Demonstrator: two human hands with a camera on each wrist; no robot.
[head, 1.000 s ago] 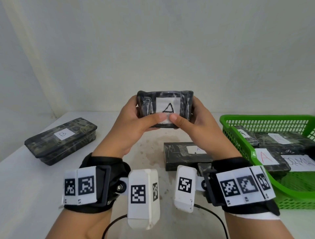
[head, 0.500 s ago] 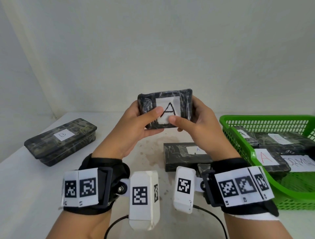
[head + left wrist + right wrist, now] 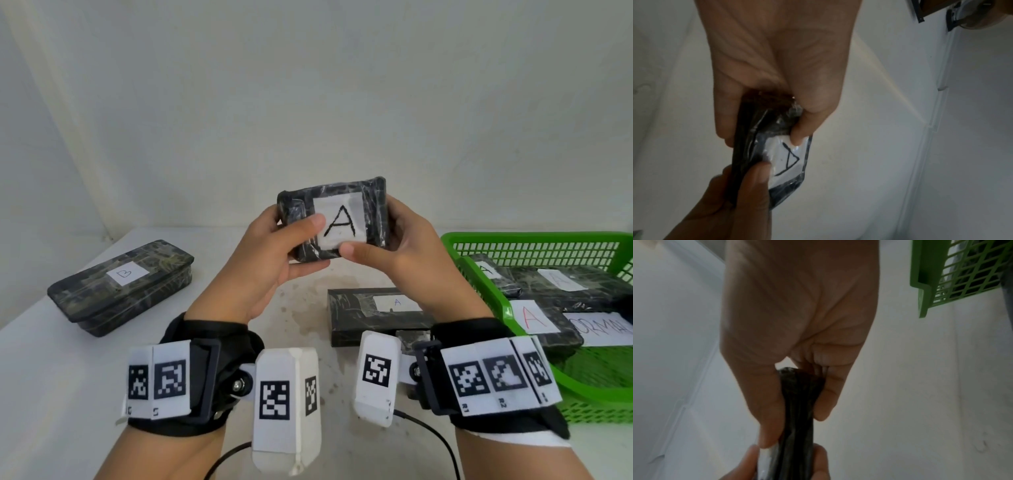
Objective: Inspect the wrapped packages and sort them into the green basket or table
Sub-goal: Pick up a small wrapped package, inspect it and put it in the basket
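Observation:
A small black wrapped package [image 3: 371, 209] with a white label marked "A" is held up above the table, its label facing me. My left hand [image 3: 274, 253] grips its left end, thumb on the label edge. My right hand [image 3: 394, 246] grips its right end, thumb under the label. The left wrist view shows the package [image 3: 777, 155] edge-on between both hands; the right wrist view shows the package [image 3: 797, 410] pinched between thumb and fingers. The green basket [image 3: 486, 308] stands at the right and holds several wrapped packages with "A" labels.
A long wrapped package [image 3: 120, 287] labelled "B" lies on the white table [image 3: 51, 377] at the left. Another wrapped package [image 3: 359, 315] labelled "A" lies on the table below my hands, beside the basket. A white wall rises behind the table.
The package has tilted its label face more toward me, so the whole "A" now shows; my thumbs have shifted along the label's lower edge. Both hands keep their grip.

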